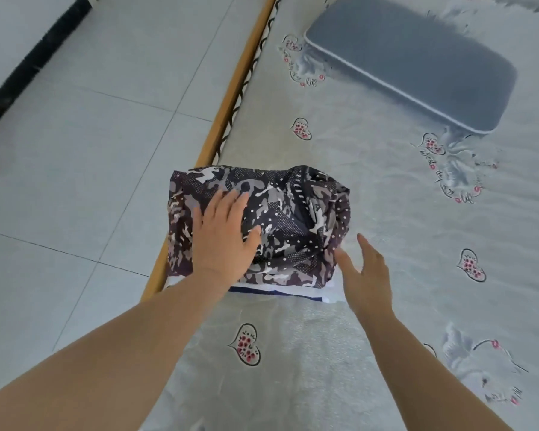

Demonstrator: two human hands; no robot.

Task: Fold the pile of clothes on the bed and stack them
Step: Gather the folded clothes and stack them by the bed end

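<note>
A grey pillow [413, 62] lies flat at the far end of my bed, on the pale sheet [339, 384] printed with pink-flowered hearts. A wooden bed rail [231, 98] borders the light tiled floor [84, 141] beside it

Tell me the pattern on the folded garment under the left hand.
Dark camouflage with white dots on the folded garment, seen in the head view.

The pale grey bed [371, 181] with heart prints carries a folded dark camouflage-patterned garment [280, 213] atop white folded cloth [293, 290], under the left grip [223, 236]; a grey rectangular pillow [411, 60] lies well beyond.
</note>
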